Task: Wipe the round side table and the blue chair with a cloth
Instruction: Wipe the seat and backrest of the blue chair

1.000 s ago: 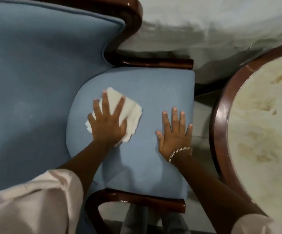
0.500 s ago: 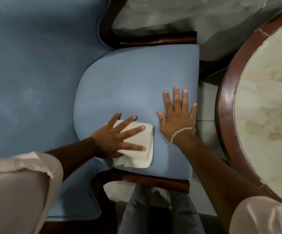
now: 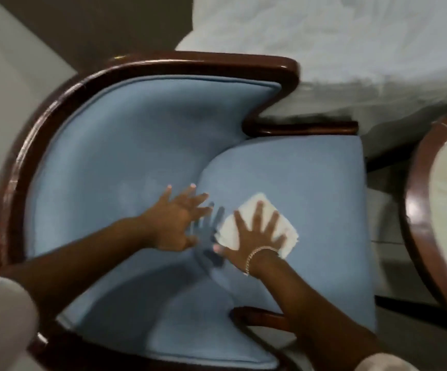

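The cloth (image 3: 260,224) has passed from my left hand (image 3: 175,223) to my right hand (image 3: 254,236) since half a second ago. The right palm now lies flat, fingers spread, pressing it into the blue chair (image 3: 310,183) seat. My left hand hovers empty and splayed at nine o'clock of it. I judge the seat wipe is under way; next I need a firm sweep toward three o'clock. The round side table (image 3: 417,210) waits there.
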